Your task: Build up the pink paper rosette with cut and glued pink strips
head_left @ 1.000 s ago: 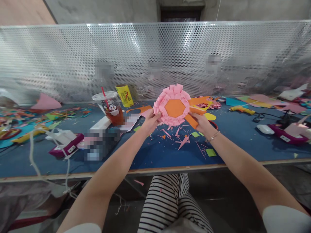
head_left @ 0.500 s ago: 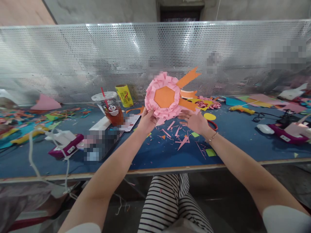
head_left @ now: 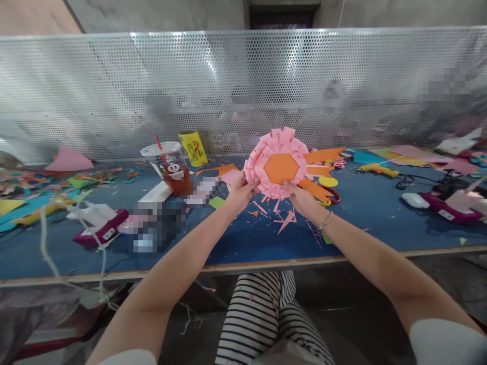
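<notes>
A pink paper rosette (head_left: pixel 281 139) with an orange hexagon centre and orange ribbon tails hangs in the air above the table, its tails pointing right. My left hand (head_left: pixel 243 191) grips its lower left rim, thumb on the front. At the lower right rim, my right hand (head_left: pixel 299 198) pinches the pleats with the thumb in front; its other fingers are hidden behind. Beneath lie thin pink paper scraps (head_left: pixel 285 222). Just right of my right hand, partly covered by a tail, are red-and-yellow-handled scissors (head_left: pixel 334 194) and a yellow paper disc (head_left: pixel 327 181).
On the blue table (head_left: pixel 243 251), a drink cup (head_left: pixel 175 172) and a yellow can-like roll (head_left: pixel 193 148) stand left. Purple power strips (head_left: pixel 108 234) with cables sit either side. A yellow glue gun (head_left: pixel 380 170) lies right. A perforated metal screen (head_left: pixel 213 91) closes the back.
The rosette has moved right and slightly down and turned, its tails tilting lower. My right hand, earlier spread beside it, has closed on its rim; my left hand has kept its hold.
</notes>
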### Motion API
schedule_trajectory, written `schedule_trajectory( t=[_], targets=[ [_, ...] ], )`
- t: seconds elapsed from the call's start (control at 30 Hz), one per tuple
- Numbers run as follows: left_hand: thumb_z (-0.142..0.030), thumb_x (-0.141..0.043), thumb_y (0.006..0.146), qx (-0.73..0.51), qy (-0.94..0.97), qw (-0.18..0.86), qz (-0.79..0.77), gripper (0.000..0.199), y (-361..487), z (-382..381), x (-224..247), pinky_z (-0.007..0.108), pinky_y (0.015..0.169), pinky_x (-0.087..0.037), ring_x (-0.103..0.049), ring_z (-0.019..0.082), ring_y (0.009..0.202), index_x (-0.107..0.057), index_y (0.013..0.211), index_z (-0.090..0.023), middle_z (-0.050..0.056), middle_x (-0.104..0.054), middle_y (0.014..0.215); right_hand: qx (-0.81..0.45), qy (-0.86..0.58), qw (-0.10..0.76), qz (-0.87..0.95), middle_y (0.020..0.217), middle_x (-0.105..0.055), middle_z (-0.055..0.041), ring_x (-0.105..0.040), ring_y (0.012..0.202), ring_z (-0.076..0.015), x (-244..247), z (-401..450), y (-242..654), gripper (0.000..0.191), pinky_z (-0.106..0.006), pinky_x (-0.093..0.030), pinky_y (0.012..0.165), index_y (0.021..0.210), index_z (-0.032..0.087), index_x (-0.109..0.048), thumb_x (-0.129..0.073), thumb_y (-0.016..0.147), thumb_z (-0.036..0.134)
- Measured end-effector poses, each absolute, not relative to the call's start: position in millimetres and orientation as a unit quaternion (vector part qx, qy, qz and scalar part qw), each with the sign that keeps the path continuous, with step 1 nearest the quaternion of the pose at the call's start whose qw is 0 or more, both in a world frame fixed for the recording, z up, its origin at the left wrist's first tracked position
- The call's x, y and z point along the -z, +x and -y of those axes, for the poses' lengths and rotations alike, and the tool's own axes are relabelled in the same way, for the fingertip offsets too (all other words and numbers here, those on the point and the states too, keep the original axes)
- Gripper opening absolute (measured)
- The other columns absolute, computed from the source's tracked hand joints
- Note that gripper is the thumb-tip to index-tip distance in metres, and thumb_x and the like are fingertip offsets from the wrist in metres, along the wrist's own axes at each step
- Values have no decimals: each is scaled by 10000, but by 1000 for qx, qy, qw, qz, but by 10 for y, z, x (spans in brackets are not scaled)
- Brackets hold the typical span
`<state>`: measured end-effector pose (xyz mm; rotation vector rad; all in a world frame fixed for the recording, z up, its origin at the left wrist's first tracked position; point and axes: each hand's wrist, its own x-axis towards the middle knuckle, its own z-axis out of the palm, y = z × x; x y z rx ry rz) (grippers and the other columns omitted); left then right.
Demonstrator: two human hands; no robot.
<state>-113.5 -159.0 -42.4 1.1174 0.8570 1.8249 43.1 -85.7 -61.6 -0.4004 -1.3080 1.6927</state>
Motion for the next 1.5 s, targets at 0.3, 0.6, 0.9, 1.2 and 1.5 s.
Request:
schedule_trajectory(
  t=[0.3, 0.6, 0.9, 1.2, 1.5],
  targets=[
    [-167, -778, 539, -650, 445, 481, -384, 640, -1097, 1626, 506, 304, 771, -502, -620, 140, 832, -493, 1109, -222, 32, -635, 991, -783, -149, 439, 415, 829, -679, 27, -629, 808, -91, 530, 819, 462, 130, -176, -513, 706, 805, 203, -616, -654, 683, 227],
    [-108, -749, 551, -612, 445, 477, -447, 564, -1036, 1624, 490, 297, 647, -556, -620, 119, 693, -499, 1053, -163, 21, -630, 841, -780, -154, 411, 446, 855, -688, -3, -638, 775, -122, 635, 662, 428, 189, -215, -529, 625, 900, 197, -616, -633, 734, 287],
    [-36, -663, 582, -630, 360, 503, -468, 358, -1056, 1599, 470, 254, 582, -554, -617, 107, 584, -514, 888, -148, 0, -626, 705, -749, -197, 368, 515, 829, -697, -24, -636, 856, -149, 666, 634, 433, 184, -256, -521, 740, 852, 168, -634, -652, 718, 293],
    [-42, -640, 596, -620, 326, 554, -450, 277, -1028, 1650, 395, 268, 593, -547, -619, 124, 590, -540, 839, -129, 29, -640, 693, -741, -199, 350, 537, 818, -703, -29, -643, 843, -157, 674, 651, 433, 170, -270, -511, 769, 826, 177, -634, -633, 722, 312],
    [5, -657, 558, -646, 323, 540, -432, 423, -992, 1641, 462, 298, 649, -541, -609, 100, 590, -503, 916, -161, -24, -613, 685, -749, -220, 404, 477, 798, -701, 11, -639, 822, -138, 651, 695, 411, 134, -240, -514, 739, 768, 193, -631, -675, 650, 239]
  ],
)
